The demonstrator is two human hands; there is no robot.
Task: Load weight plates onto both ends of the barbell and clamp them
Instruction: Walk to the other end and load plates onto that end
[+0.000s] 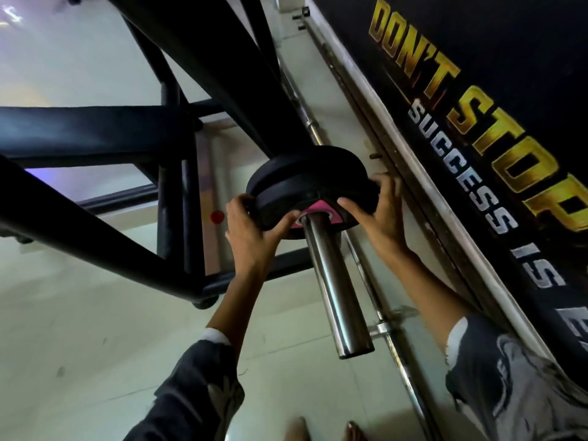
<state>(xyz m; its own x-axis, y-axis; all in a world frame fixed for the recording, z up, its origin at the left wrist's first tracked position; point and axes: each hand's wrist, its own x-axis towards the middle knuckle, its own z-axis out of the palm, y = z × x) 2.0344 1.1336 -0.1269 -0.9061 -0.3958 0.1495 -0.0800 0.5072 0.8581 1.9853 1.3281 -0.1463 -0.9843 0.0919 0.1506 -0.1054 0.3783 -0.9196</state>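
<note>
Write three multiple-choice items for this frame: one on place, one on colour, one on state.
1. Where do the black plates sit? A on the floor; B on the barbell sleeve; C on a rack peg.
2. What colour is the patch round the near plate's hole? A green; B white; C pink.
3. What are the hands doing? A both grip the near plate; B both hang free; C one holds a clamp.
B: the sleeve runs through them. C: pink shows at the hub. A: left hand and right hand curl round its rim.
</note>
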